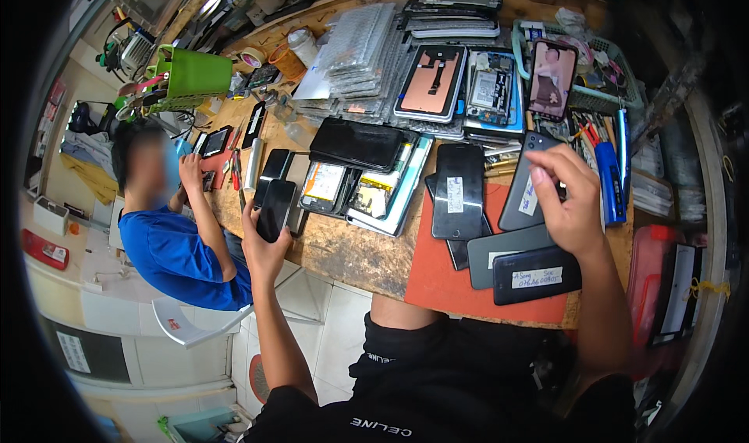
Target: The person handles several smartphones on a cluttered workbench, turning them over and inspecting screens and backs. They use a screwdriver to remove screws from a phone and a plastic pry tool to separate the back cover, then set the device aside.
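Note:
My left hand (265,236) grips a black phone (275,207) at the left edge of several phones on the wooden bench (343,256). My right hand (566,193), loosely curled with fingers apart, is over a dark grey labelled phone (515,201); contact is unclear. Beside it, labelled phones (456,191) are piled on a red mat (437,287), one black one (534,275) at the front. Between my hands are opened phones (324,186) showing batteries, with a black phone (351,143) on top.
A co-worker in a blue shirt (172,248) sits at my left. Behind are bubble-wrap stacks (359,45), a green basket (187,76), a phone (552,76) with a lit screen and blue tools (612,178). A white chair (179,326) stands below the bench.

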### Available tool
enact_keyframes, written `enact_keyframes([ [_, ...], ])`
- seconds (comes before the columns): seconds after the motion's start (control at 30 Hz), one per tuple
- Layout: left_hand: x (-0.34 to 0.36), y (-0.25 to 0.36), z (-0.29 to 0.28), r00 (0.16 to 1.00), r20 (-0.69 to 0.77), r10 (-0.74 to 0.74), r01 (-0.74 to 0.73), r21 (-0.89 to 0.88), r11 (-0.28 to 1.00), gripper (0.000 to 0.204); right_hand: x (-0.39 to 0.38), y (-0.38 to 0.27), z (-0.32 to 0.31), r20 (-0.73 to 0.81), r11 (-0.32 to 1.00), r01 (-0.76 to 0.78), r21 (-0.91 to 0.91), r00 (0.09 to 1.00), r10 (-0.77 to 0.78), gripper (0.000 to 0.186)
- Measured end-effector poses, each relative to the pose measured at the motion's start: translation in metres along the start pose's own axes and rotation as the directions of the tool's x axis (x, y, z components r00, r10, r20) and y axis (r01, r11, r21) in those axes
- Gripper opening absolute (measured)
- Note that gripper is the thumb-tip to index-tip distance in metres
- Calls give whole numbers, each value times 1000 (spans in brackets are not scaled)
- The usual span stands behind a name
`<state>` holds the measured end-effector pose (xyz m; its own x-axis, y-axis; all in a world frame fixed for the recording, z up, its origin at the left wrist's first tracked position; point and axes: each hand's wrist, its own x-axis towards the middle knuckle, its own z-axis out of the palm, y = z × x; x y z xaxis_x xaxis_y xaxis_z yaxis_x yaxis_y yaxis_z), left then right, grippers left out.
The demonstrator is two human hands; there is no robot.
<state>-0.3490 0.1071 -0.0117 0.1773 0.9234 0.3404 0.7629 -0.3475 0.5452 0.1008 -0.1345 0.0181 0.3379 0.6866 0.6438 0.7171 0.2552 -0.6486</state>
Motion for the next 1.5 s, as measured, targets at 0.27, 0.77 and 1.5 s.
enact_keyframes([
  [0.27, 36, -44, 22, 967, 183, 178, -186, 25, 982, 59, 3, 40, -27, -258, 984, -129, 121, 953, 157, 17],
  [0.77, -53, 260, 123, 730, 290, 618, -497, -396, 772, 30, 6, 47, -25, -388, 985, -115, 128, 909, 156, 12],
  [1.5, -64, 232, 114, 890, 380, 253, -261, -32, 965, 78, 5, 33, -26, -222, 762, -332, 556, 824, 521, 17],
])
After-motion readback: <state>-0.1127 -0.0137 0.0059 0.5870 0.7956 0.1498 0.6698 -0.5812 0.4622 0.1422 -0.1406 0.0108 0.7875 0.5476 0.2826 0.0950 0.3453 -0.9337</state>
